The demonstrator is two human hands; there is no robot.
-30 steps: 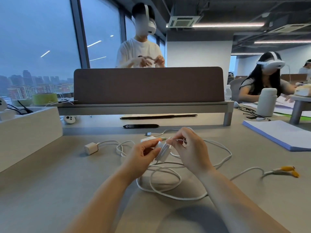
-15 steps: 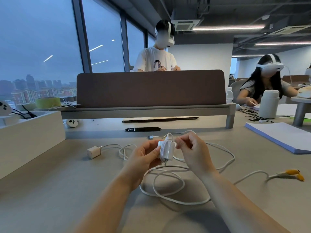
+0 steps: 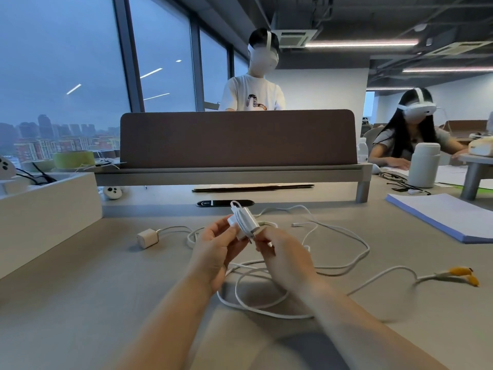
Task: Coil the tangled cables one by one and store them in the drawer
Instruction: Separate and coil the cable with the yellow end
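Since the white cable (image 3: 236, 209) is light, limp and springy, keep its wound turns pinched against the charger (image 3: 252, 222) or they'll slip loose. Charger is held up off the desk (image 3: 80, 289), between both grips: left grip (image 3: 216, 244) pinches its left end, right grip (image 3: 286, 256) its lower edge. Loose cables (image 3: 346, 252) lie right of the charger.

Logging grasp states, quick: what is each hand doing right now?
Left hand: holds the cable-wrapped white charger.
Right hand: pinches the white charger at its lower end.
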